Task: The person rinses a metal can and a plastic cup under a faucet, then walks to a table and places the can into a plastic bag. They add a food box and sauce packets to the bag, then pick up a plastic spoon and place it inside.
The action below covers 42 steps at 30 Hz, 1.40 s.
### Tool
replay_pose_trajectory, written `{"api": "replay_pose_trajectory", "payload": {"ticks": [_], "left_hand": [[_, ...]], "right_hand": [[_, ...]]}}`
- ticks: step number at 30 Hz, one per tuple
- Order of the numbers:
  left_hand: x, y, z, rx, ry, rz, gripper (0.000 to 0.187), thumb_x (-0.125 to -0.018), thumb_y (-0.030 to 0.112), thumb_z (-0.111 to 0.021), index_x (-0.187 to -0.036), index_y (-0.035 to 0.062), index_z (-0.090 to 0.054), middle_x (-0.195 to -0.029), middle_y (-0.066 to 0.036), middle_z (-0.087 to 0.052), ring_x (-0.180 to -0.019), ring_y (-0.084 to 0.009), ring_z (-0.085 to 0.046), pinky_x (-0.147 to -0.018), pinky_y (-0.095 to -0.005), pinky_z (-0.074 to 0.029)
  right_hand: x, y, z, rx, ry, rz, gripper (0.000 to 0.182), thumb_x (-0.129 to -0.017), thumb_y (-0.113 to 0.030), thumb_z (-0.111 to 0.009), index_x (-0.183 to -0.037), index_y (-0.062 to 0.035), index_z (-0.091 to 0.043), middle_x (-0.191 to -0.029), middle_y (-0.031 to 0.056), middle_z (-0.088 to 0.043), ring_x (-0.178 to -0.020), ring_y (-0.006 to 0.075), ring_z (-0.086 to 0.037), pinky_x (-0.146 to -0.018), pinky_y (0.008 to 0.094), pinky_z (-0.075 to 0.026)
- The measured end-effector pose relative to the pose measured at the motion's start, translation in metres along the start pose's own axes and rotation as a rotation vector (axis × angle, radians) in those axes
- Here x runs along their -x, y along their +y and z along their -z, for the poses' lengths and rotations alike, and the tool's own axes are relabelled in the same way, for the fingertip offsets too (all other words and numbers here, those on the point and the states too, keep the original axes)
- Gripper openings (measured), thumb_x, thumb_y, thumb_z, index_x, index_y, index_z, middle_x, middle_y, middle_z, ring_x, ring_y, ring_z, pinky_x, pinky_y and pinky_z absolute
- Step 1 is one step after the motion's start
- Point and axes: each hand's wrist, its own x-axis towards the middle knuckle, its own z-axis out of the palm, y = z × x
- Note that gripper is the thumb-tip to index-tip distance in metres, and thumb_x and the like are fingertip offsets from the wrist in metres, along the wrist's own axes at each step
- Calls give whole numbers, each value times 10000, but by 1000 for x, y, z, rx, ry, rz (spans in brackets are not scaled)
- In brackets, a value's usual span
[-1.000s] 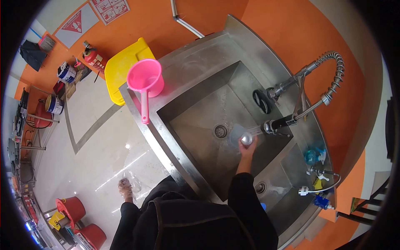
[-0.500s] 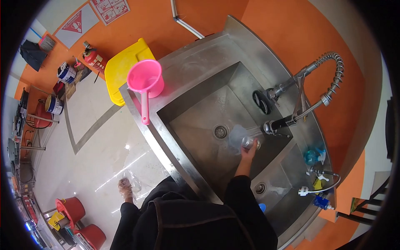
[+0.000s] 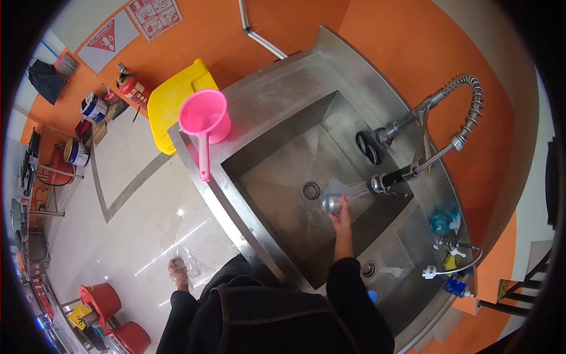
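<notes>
My right hand (image 3: pixel 341 217) reaches into the steel sink (image 3: pixel 283 112) and grips a small shiny metal cup (image 3: pixel 331 203). The cup is held in the spray of water coming from the black spray nozzle (image 3: pixel 389 179) of the coiled faucet (image 3: pixel 466 112). The drain (image 3: pixel 311 190) lies just left of the cup. My left hand is out of sight.
A pink ladle-style dipper (image 3: pixel 206 121) sits on the sink's left rim, with a yellow board (image 3: pixel 174 97) behind it. A black round object (image 3: pixel 367 146) lies at the basin's back. Blue bottles (image 3: pixel 442 222) and a hose fitting (image 3: pixel 433 270) stand on the right ledge. Red buckets (image 3: pixel 103 298) are on the floor.
My right hand has shifted the metal cup left, nearer the drain, and turned it on its side under the running water.
</notes>
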Motion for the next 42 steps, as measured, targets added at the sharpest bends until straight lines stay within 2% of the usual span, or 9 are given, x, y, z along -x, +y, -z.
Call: {"api": "replay_pose_trajectory", "payload": {"ticks": [14,17,25,27,32,33,37,40,42], "left_hand": [[3,-1,-2,-53,66,-58,229,-802,243,-579,-909,43,-616,-766,-99,-622,-612,-179,-592,-524,-290,-477],[5,7,1,68,-38,42,232,-799,245,-582,-911,43,-613,-756,-94,-619,-604,-176,-591,-523,-294,-483],[14,23,6,-101,49,-60,243,-786,257,-598,-910,49,-618,-739,-68,-621,-578,-154,-574,-525,-285,-473],[-5,-12,-2,33,-29,-47,217,-793,229,-575,-901,45,-614,-776,-70,-613,-634,-157,-582,-534,-283,-470],[1,-18,-6,-200,231,-534,177,-769,190,-587,-883,57,-611,-699,-33,-597,-609,-137,-580,-518,-270,-468],[8,9,-4,35,19,-126,185,-774,202,-586,-886,56,-609,-681,-41,-599,-597,-138,-583,-504,-268,-470],[11,13,-4,-61,60,-131,208,-792,219,-571,-902,48,-615,-711,-72,-613,-578,-162,-590,-482,-280,-477],[-1,-1,-15,-46,59,-104,222,-794,231,-569,-909,47,-619,-723,-86,-614,-574,-170,-594,-480,-292,-481],[2,6,-7,-48,49,-15,228,-796,246,-570,-904,54,-624,-749,-91,-617,-616,-177,-602,-502,-306,-488]], "right_hand": [[-35,6,32,-417,19,-57,401,-770,-323,-675,-1067,-142,-474,-1005,101,-513,-919,263,-521,-632,454,-509],[28,-8,-24,189,-79,-123,395,-764,-325,-678,-1055,-155,-471,-953,83,-516,-861,259,-520,-615,433,-499],[20,-8,-15,-405,195,-92,357,-782,-341,-656,-1032,-151,-486,-953,59,-531,-816,230,-518,-601,383,-477],[15,7,-14,-166,-70,-156,418,-783,-357,-654,-1071,-131,-452,-1002,77,-509,-820,240,-523,-591,360,-481],[67,-1,-40,20,-183,-103,551,-817,-254,-615,-1226,-136,-265,-1125,114,-433,-865,280,-531,-544,419,-487],[94,-11,-70,130,-274,-110,579,-818,-232,-613,-1250,-145,-237,-1133,113,-427,-866,279,-531,-540,435,-485],[198,-87,-149,483,-381,875,619,-778,-202,-659,-1251,-110,-271,-1151,71,-390,-1056,187,-400,-921,319,-354],[241,-153,-192,118,-242,1552,606,-793,-281,-637,-1210,-61,-256,-1151,210,-411,-958,369,-545,-743,439,-550],[231,-158,-194,213,-257,1819,620,-773,-278,-666,-1206,-68,-276,-1170,213,-414,-975,375,-537,-798,449,-531]]}}
